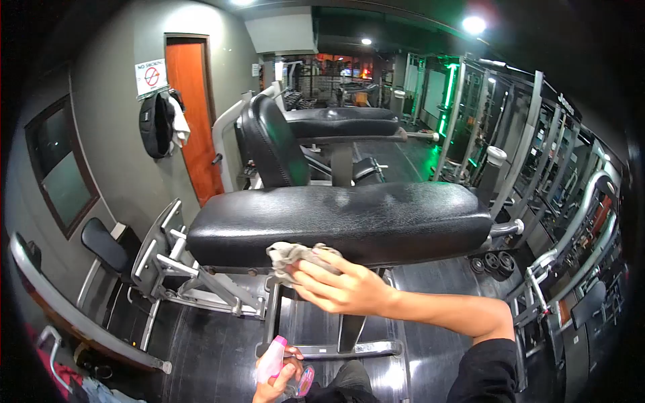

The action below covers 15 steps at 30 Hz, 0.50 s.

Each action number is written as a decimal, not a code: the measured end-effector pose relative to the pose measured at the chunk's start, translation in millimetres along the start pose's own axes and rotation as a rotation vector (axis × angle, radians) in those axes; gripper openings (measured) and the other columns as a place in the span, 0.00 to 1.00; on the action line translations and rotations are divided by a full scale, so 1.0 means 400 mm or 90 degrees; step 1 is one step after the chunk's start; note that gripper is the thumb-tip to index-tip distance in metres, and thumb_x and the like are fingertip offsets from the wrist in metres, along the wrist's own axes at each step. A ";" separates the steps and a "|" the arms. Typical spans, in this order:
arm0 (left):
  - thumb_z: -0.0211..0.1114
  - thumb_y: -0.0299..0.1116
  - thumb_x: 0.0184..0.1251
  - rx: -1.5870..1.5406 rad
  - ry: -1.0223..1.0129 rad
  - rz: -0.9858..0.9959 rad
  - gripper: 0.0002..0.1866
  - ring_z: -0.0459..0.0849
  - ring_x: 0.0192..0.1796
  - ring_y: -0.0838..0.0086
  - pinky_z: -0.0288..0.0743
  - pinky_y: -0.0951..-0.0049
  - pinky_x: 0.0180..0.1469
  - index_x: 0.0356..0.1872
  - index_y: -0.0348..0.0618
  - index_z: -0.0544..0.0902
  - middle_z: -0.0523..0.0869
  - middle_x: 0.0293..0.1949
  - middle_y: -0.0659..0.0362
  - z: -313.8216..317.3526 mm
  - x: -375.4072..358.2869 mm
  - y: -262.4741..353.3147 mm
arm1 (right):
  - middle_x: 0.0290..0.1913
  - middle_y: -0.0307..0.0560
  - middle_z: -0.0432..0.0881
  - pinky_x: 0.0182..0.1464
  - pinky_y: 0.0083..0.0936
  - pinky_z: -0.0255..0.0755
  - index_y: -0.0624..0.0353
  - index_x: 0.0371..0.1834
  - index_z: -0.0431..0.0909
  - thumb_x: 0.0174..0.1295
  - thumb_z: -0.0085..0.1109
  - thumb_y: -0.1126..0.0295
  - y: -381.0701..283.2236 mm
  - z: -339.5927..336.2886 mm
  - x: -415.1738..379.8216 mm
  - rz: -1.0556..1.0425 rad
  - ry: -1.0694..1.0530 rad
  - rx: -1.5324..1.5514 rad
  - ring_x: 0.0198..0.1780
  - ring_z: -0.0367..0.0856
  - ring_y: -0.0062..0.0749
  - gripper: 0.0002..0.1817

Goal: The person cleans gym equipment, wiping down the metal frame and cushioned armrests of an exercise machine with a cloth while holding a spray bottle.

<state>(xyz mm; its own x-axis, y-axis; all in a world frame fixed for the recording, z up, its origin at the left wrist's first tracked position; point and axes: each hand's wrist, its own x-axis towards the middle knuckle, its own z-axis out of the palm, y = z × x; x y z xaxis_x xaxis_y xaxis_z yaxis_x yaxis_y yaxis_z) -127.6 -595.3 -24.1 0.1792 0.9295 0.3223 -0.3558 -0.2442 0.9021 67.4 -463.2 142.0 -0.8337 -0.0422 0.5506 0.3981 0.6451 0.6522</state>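
Note:
A crumpled grey cloth [287,256] is pressed by my right hand [346,287] against the near side of a long black padded bench [349,215]. The fingers of that hand lie over the cloth, and the arm reaches in from the lower right. Low in the view, my left hand [279,381] is wrapped round a bottle [271,359] with a pink top, held below the bench. Part of the bottle is hidden by the fingers.
Behind the bench stands an upright black backrest [272,141], with another padded bench [342,124] beyond. Metal machine frames [201,282] are at the left. Racks [524,148] and weight plates [494,263] are at the right. A metal base bar [363,349] crosses the floor near my legs.

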 end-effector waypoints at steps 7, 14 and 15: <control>0.61 0.37 0.65 -0.054 -0.034 -0.020 0.21 0.78 0.26 0.71 0.73 0.69 0.33 0.53 0.37 0.67 0.77 0.39 0.50 0.020 0.037 -0.026 | 0.50 0.27 0.78 0.63 0.35 0.67 0.38 0.42 0.81 0.53 0.60 0.63 0.060 -0.102 -0.240 0.083 -0.020 -0.130 0.55 0.76 0.22 0.12; 0.63 0.29 0.63 -0.083 -0.120 0.033 0.19 0.79 0.24 0.73 0.73 0.74 0.30 0.51 0.28 0.71 0.79 0.36 0.47 0.038 0.094 -0.011 | 0.46 0.25 0.76 0.58 0.36 0.71 0.29 0.41 0.78 0.46 0.68 0.64 0.114 -0.185 -0.457 0.166 -0.011 -0.271 0.49 0.77 0.24 0.18; 0.63 0.29 0.63 -0.084 -0.126 0.031 0.19 0.79 0.24 0.73 0.73 0.74 0.30 0.51 0.28 0.71 0.79 0.36 0.47 0.037 0.099 -0.003 | 0.50 0.30 0.74 0.57 0.38 0.72 0.29 0.40 0.78 0.45 0.68 0.64 0.121 -0.195 -0.481 0.171 0.008 -0.280 0.50 0.76 0.27 0.17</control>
<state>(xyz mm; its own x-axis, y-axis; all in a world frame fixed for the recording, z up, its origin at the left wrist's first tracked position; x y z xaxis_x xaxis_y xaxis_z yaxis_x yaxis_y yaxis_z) -106.4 -562.2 -8.1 0.3308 0.8417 0.4268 -0.4830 -0.2376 0.8428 276.7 -483.4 108.3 -0.6759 0.0694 0.7337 0.7234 0.2522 0.6426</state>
